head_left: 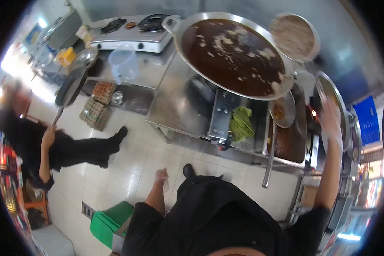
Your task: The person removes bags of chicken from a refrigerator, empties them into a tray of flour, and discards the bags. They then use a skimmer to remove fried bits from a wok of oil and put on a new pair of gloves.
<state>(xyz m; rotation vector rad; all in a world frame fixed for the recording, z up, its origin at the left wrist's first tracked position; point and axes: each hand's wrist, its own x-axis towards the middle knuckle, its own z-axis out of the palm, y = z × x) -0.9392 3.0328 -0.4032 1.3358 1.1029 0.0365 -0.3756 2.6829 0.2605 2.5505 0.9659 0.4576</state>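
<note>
My right hand (330,119), in a clear plastic glove, is stretched out at the rim of a large metal pot (342,96) on the right. Its fingers are slightly blurred but look extended, and I see nothing held in them. My left hand (161,175), also in a clear glove, hangs low over the floor with its fingers curled in and nothing visible in it. Ahead stands a wide metal pan (192,64) of dark brown liquid with pale pieces floating in it. A long-handled ladle (283,112) rests across a rectangular tray (301,145) of brown residue.
A green cloth (241,123) lies beside the burner control box (220,115). Behind are a round basin (292,36) and a white gas stove (158,42), with a plastic jug (123,62) nearby. At left, another person (64,147) holds a frying pan (70,85). A green bin (106,222) stands below.
</note>
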